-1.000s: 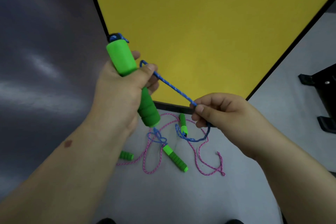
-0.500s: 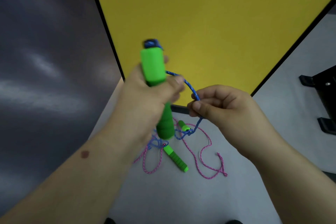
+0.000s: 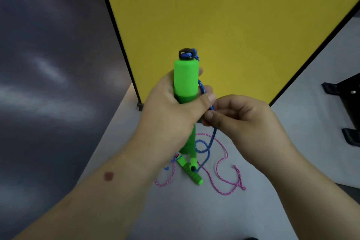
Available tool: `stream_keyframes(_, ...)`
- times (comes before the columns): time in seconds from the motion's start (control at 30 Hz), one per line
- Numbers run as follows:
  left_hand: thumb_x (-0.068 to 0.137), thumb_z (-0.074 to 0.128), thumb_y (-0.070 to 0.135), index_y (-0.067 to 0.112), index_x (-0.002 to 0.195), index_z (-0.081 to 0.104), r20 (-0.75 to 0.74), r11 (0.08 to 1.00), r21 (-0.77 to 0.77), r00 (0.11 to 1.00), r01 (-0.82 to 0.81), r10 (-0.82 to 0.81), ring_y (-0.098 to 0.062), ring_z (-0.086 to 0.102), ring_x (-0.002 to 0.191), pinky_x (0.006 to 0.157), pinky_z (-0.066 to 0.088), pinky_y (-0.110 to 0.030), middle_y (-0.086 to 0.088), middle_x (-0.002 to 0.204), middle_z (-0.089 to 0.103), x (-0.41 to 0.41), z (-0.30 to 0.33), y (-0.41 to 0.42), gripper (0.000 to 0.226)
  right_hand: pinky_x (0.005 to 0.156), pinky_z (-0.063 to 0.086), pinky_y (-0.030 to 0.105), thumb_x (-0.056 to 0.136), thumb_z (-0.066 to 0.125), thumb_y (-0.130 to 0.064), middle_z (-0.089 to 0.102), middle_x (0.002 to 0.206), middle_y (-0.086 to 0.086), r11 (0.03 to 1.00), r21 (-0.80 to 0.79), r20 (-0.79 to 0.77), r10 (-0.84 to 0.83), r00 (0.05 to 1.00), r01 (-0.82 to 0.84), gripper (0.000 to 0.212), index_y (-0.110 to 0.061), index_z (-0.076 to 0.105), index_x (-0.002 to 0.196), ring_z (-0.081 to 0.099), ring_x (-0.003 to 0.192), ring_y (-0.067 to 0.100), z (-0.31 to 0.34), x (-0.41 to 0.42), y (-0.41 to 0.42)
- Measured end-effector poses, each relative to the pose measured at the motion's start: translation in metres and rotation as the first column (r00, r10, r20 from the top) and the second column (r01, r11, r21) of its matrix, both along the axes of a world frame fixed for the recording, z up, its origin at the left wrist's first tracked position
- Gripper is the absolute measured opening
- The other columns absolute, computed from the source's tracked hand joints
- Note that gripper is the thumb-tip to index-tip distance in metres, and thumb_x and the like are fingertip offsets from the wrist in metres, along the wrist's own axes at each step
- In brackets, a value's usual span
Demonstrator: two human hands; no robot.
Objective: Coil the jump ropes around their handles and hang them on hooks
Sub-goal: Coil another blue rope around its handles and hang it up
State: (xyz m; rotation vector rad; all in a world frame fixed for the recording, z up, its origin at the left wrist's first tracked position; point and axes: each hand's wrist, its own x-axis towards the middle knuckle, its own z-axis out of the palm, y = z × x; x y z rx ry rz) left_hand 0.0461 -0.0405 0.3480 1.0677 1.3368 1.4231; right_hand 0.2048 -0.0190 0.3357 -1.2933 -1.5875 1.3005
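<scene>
Head view: the left hand (image 3: 171, 115) is clenched around the upright green handle (image 3: 186, 80) at center. At its 4 o'clock, the right hand (image 3: 243, 122) pinches the blue rope (image 3: 203, 89). The pink rope (image 3: 224, 179) lies on the floor (image 3: 194, 216) at 6 o'clock.

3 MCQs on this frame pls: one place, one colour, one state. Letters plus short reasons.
1. Where does the pink rope lie?
A. on the floor
B. on a hook
C. in the right hand

2. What colour is the rope the right hand pinches?
A. pink
B. blue
C. yellow

3. How is the green handle in the left hand held?
A. lying flat
B. roughly upright
C. hanging by its rope

Key: 1 A, it sprawls loose on the grey floor below both hands. 2 B, the blue rope runs into its fingertips. 3 B, its black-capped end points up.
</scene>
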Motion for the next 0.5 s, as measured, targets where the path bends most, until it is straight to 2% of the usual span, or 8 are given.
stream_keyframes(0.03,0.087,0.081,0.007,0.027,0.113,0.067,-0.021,0.999,0.016,0.999,-0.034,0.034,-0.017,0.077,0.082,0.074,0.063,-0.033,-0.004,0.092,0.078,0.0,0.0,0.001,0.036,0.088,0.06,0.044,0.087,0.077,-0.018,0.08,0.082,0.001,1.0,-0.011,0.018,0.021,1.0,-0.021,0.004,-0.022,0.078,0.088,0.077,0.086,0.02,0.0,0.001,0.0)
stream_keyframes(0.1,0.088,0.078,0.002,0.022,0.111,0.065,0.101,0.989,0.033,0.985,-0.141,0.137,-0.017,0.072,0.073,0.07,0.06,-0.031,-0.012,0.093,0.075,-0.009,0.005,0.007,0.033,0.08,0.057,0.036,0.087,0.078,-0.023,0.08,0.081,-0.003,0.995,-0.066,0.106,0.077,0.991,-0.07,0.002,-0.025,0.078,0.089,0.075,0.081,0.014,-0.002,0.005,0.001)
stream_keyframes(0.17,0.089,0.075,0.0,0.018,0.111,0.062,0.27,0.974,0.023,0.94,-0.224,0.209,-0.019,0.07,0.075,0.071,0.06,-0.031,-0.02,0.103,0.07,-0.023,0.013,0.013,0.031,0.086,0.059,0.039,0.09,0.075,-0.025,0.079,0.082,-0.006,0.99,-0.112,0.169,0.103,0.98,-0.085,0.004,-0.026,0.078,0.089,0.074,0.083,0.013,-0.006,0.007,0.001)
stream_keyframes(0.2,0.09,0.074,0.0,0.018,0.112,0.062,0.299,0.972,0.016,0.929,-0.233,0.218,-0.019,0.071,0.077,0.073,0.061,-0.032,-0.024,0.109,0.07,-0.028,0.014,0.014,0.031,0.091,0.059,0.042,0.092,0.073,-0.024,0.079,0.083,-0.006,0.992,-0.106,0.158,0.085,0.984,-0.069,0.006,-0.026,0.078,0.089,0.075,0.084,0.012,-0.006,0.007,0.001)
stream_keyframes(0.27,0.09,0.076,0.005,0.022,0.116,0.063,0.255,0.984,0.0,0.952,-0.178,0.172,-0.023,0.075,0.083,0.079,0.063,-0.037,-0.025,0.116,0.071,-0.026,0.009,0.011,0.034,0.094,0.058,0.048,0.093,0.071,-0.023,0.08,0.083,-0.004,0.998,-0.058,0.099,0.035,0.994,-0.029,0.01,-0.024,0.079,0.088,0.075,0.085,0.014,-0.004,0.005,0.001)
stream_keyframes(0.33,0.084,0.081,0.012,0.031,0.114,0.066,0.095,0.998,-0.01,0.994,-0.061,0.061,-0.027,0.078,0.089,0.085,0.064,-0.047,-0.014,0.104,0.077,-0.013,0.002,0.005,0.038,0.091,0.058,0.051,0.093,0.071,-0.023,0.079,0.081,-0.001,1.0,-0.004,0.063,0.026,0.998,-0.026,0.012,-0.023,0.079,0.085,0.074,0.085,0.02,0.0,0.002,0.001)
stream_keyframes(0.4,0.084,0.081,0.008,0.03,0.111,0.068,0.007,1.0,-0.008,1.0,-0.023,0.023,-0.026,0.077,0.083,0.085,0.064,-0.048,-0.005,0.087,0.077,-0.004,-0.003,0.002,0.037,0.09,0.057,0.054,0.092,0.072,-0.024,0.079,0.08,0.0,0.999,0.007,0.057,0.046,0.997,-0.046,0.01,-0.021,0.079,0.085,0.074,0.085,0.025,0.003,0.001,0.001)
stream_keyframes(0.5,0.089,0.075,-0.002,0.018,0.112,0.063,0.197,0.992,-0.026,0.972,-0.126,0.129,-0.02,0.07,0.069,0.074,0.061,-0.037,-0.011,0.089,0.073,-0.014,0.002,0.009,0.033,0.095,0.056,0.051,0.09,0.074,-0.023,0.08,0.083,-0.002,0.989,-0.113,0.109,0.106,0.988,-0.093,0.006,-0.023,0.079,0.089,0.075,0.086,0.018,-0.002,0.005,0.001)
